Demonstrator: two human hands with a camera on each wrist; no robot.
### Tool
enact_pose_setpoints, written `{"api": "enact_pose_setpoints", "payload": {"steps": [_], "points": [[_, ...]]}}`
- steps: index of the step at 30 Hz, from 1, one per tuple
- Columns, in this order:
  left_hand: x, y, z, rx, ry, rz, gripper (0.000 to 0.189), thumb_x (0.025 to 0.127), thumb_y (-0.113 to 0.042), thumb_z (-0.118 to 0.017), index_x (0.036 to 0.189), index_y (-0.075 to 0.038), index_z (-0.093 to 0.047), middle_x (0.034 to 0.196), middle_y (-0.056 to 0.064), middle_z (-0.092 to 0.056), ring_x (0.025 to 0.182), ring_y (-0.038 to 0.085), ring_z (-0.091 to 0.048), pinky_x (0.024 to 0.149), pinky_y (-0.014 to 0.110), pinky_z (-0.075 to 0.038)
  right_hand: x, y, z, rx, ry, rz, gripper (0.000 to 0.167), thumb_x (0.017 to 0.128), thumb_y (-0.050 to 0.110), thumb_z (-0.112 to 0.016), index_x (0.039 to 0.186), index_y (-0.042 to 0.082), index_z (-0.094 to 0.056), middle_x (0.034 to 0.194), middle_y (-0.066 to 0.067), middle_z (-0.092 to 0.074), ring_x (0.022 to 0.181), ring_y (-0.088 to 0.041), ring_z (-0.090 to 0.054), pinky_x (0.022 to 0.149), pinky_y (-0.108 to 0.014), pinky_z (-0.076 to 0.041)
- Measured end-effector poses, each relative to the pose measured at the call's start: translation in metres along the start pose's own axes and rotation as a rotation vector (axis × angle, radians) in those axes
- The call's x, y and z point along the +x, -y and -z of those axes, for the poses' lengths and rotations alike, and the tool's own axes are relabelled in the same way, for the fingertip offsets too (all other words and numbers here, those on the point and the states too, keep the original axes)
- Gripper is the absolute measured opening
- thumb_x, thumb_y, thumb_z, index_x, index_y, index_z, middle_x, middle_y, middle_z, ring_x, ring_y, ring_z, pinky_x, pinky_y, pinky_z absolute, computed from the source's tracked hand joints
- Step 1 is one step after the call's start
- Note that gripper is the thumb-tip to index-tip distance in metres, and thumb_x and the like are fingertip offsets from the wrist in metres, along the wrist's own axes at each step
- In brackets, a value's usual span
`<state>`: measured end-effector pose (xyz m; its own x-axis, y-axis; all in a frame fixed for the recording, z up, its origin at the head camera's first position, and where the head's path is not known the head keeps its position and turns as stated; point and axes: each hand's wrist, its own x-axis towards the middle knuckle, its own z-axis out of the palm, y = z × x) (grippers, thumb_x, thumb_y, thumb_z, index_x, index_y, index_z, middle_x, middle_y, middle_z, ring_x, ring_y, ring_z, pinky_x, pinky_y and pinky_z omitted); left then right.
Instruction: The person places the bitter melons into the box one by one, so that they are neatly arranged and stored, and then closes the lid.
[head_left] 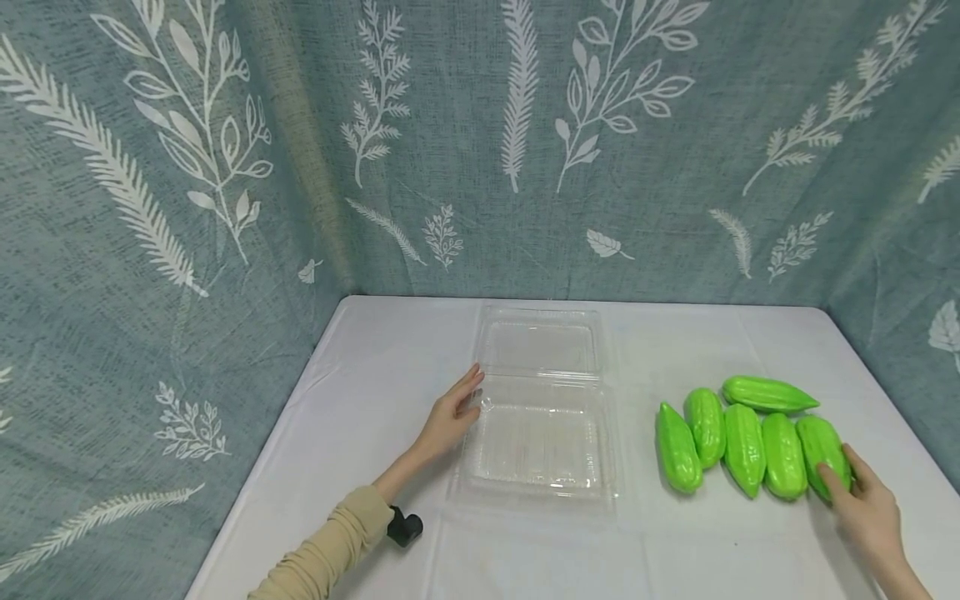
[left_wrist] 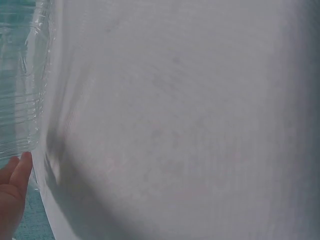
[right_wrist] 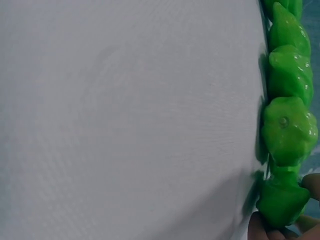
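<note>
Several glossy bright green ribbed gourds (head_left: 745, 451), plastic-looking and pointed at one end, lie grouped at the right of the white table. My right hand (head_left: 862, 504) grips the rightmost gourd (head_left: 822, 450), thumb on its near left side and fingers on its right. The right wrist view shows this gourd (right_wrist: 284, 202) between the fingertips, at the end of the row. A clear plastic clamshell box (head_left: 534, 437) lies with its lid open toward the back. My left hand (head_left: 448, 417) is at the box's left edge, fingers extended, fingertips right at the rim near the hinge.
One gourd (head_left: 770, 394) lies crosswise behind the row. A small black object (head_left: 405, 527) shows beside the left sleeve. White cloth covers the table (head_left: 540, 558), and a blue-green leaf-patterned curtain (head_left: 465, 150) hangs at the back and sides.
</note>
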<state>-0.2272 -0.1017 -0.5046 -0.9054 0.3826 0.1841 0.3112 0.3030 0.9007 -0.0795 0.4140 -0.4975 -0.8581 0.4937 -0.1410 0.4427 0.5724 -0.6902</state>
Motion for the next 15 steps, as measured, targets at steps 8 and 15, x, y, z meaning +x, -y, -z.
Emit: {"api": "enact_pose_setpoints", "payload": {"steps": [8,15], "points": [[0.0,0.003,0.001,-0.034,0.019,0.006,0.057,0.088,0.01,-0.048,0.143,0.006,-0.033,0.157,0.019,-0.019,0.134,0.04,-0.039,0.112,0.039,-0.033,-0.004,0.005,0.004,0.048,-0.026,-0.021,0.067,0.1,0.037,-0.034,0.15,0.002,-0.007,0.152,-0.03,-0.01,0.135,-0.053,-0.02,0.113,-0.06,-0.022],[-0.002,-0.008,0.004,-0.047,0.038,0.025,0.057,0.087,0.012,-0.047,0.143,0.009,-0.031,0.157,0.019,-0.018,0.134,0.041,-0.038,0.113,0.038,-0.032,-0.003,0.011,0.006,0.081,-0.052,-0.078,0.067,0.099,0.038,-0.034,0.151,0.006,-0.007,0.154,-0.025,-0.011,0.136,-0.049,-0.022,0.118,-0.046,-0.024]]}}
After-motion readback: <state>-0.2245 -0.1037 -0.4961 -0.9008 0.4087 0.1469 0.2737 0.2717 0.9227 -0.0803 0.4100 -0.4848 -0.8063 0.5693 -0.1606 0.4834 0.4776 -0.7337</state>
